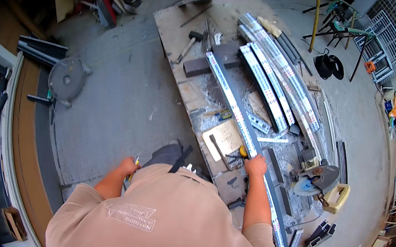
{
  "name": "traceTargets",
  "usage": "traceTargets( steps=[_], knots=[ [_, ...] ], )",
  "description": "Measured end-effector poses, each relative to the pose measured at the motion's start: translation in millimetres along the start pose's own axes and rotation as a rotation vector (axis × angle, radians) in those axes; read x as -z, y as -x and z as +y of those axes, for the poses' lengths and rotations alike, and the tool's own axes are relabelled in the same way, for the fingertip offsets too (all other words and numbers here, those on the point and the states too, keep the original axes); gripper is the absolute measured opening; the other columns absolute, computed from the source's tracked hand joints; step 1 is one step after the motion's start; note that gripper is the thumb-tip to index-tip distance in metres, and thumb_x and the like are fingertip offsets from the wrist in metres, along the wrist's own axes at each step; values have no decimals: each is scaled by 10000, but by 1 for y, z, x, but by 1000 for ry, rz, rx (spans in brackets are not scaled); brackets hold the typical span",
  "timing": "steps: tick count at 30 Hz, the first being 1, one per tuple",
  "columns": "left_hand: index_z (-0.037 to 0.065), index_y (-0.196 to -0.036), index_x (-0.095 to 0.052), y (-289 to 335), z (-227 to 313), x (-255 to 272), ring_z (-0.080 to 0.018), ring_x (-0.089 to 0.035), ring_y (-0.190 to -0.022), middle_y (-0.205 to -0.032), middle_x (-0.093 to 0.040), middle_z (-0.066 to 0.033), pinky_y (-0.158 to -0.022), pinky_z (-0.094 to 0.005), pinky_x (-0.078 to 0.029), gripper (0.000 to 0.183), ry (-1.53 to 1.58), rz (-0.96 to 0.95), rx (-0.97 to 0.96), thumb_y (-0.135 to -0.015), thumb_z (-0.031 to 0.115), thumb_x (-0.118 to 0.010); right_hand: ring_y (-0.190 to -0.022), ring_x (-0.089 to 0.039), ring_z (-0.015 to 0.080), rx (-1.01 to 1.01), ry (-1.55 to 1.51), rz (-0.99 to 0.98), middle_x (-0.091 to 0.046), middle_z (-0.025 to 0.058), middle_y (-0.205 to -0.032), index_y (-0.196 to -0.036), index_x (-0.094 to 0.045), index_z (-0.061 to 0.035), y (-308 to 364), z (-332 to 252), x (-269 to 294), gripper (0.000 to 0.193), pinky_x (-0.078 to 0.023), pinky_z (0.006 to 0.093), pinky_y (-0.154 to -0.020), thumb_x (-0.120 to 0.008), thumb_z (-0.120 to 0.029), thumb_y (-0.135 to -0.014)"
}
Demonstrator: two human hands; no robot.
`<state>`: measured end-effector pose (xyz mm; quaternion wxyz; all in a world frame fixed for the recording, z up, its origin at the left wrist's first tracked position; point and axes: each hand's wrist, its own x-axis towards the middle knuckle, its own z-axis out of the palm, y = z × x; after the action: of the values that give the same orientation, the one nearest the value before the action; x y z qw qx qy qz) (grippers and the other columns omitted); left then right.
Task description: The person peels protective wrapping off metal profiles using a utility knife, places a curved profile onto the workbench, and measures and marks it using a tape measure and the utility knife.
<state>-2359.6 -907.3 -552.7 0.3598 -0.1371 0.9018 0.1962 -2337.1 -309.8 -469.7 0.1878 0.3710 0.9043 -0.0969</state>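
My right hand (255, 166) is closed around a long dark metal profile (234, 103) with a strip of printed film along it. The profile runs lengthwise over the workbench and on past my right arm. Down at my left side, my left hand (128, 165) is closed on a slim yellow tool (129, 177); its kind is too small to make out. Beside my right hand sits a small yellow-and-black object (243, 151). A pale board (221, 134) with a dark long-handled tool (219, 150) across it lies to the left of the profile.
More film-covered profiles (265, 85) are stacked at the bench's far right. A hammer (187, 48) lies near its far left edge. A circular-bladed saw (318, 180) stands on the right. A round grey stool (67, 79) is on the floor to the left.
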Motion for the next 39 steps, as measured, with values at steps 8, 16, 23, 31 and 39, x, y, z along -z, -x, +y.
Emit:
traceTargets(
  steps=[8, 16, 23, 31, 39],
  knots=[
    [34, -1142, -740, -69, 42, 25, -324, -772, -860, -939, -787, -182, -809, -464, -593, 488, 31, -40, -44, -821, 382, -859, -1244, -662, 385, -21, 22, -6, -595, 243, -1387, -1361, -568, 58, -3, 1, -5, 686, -558, 430, -1050, -812, -308, -834],
    [29, -1253, -692, -129, 134, 50, -414, -717, -1125, -1198, -747, -241, -943, -522, -561, 563, -126, -95, -155, -873, 430, -799, -1181, -693, 416, -44, 86, -98, -599, 245, -1380, -1367, -589, 23, -6, 5, 1, 678, -580, 457, -1007, -817, -379, -871],
    [31, -1298, -665, -170, 261, 69, -481, -678, -1140, -1213, -717, -283, -953, -543, -555, 606, -117, -118, -498, -874, 452, -763, -990, -737, 430, -9, 152, 7, -634, 234, -1225, -1271, -607, -9, -15, 6, -3, 351, -616, 505, -847, -651, -131, -944],
    [-11, -1221, -671, -217, 351, 41, -342, -745, -1042, -1088, -764, -219, -907, -466, -564, 506, 137, -189, -512, -897, 348, -824, -1126, -698, 441, -50, 143, -179, -561, 225, -1433, -1513, -501, -32, -14, -2, 15, 532, -571, 521, -951, -600, -188, -1014],
    [-9, -1239, -669, -222, 386, 19, -425, -726, -1069, -1122, -751, -257, -943, -478, -557, 585, -63, -257, -562, -845, 382, -853, -1319, -598, 462, -102, 43, -190, -426, 231, -1618, -1627, -394, -67, -1, -8, 22, 695, -515, 501, -1091, -641, -133, -981]
  ],
)
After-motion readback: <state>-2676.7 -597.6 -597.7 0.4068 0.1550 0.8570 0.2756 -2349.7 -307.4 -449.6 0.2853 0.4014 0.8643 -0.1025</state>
